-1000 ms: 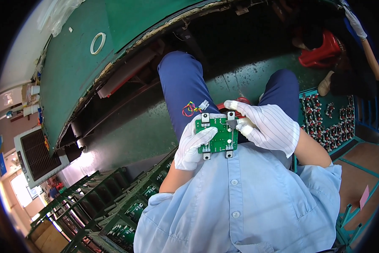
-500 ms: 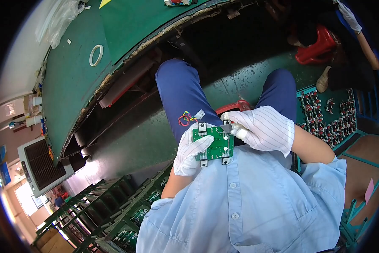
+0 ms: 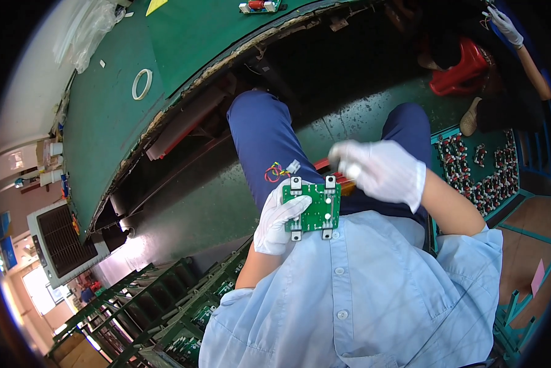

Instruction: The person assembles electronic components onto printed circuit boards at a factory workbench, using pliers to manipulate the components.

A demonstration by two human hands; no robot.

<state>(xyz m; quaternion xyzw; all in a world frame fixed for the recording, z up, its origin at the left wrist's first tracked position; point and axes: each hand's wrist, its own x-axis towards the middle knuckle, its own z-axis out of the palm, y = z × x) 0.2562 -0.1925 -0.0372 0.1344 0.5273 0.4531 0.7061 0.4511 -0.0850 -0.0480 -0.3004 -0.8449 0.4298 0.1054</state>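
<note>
Left hand [image 3: 274,222]: gloved, gripping the green board [image 3: 322,213] by its left side, thumb pressed across its face;
Right hand [image 3: 383,173]: gloved, blurred, just beyond the board's upper right corner, apart from it; cannot tell whether it grips anything;
Board: held in front of the shirt [image 3: 386,282]; wires [image 3: 274,172] and connector [image 3: 293,166] at its upper left;
Bench [image 3: 104,135]: green, a white ring [image 3: 149,83] lying on it

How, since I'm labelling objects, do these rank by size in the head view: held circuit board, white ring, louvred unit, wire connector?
1. Louvred unit
2. Held circuit board
3. White ring
4. Wire connector
</note>
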